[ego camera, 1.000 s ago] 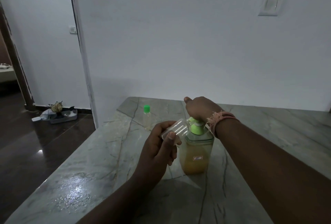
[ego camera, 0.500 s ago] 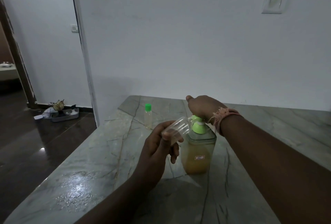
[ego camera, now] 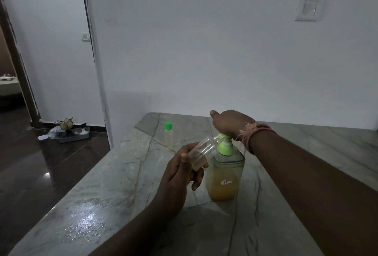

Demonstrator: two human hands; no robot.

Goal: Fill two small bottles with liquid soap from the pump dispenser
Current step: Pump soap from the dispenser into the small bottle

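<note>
Filling the second small bottle at the pump.

The left hand (ego camera: 180,176) grips the open clear bottle (ego camera: 201,151), tilted, mouth at the spout; the right hand (ego camera: 230,122) presses the pump dispenser (ego camera: 225,174) head. Beyond stands the capped bottle (ego camera: 168,136). Next, probably: keep pumping, mouth aligned.

Pump dispenser (ego camera: 224,176): clear square body, amber soap, green pump, upright before you. 1 uncapped clear small bottle (ego camera: 201,153), tilted, mouth at the spout. 1 green-capped bottle (ego camera: 168,136), upright, farther back.
</note>
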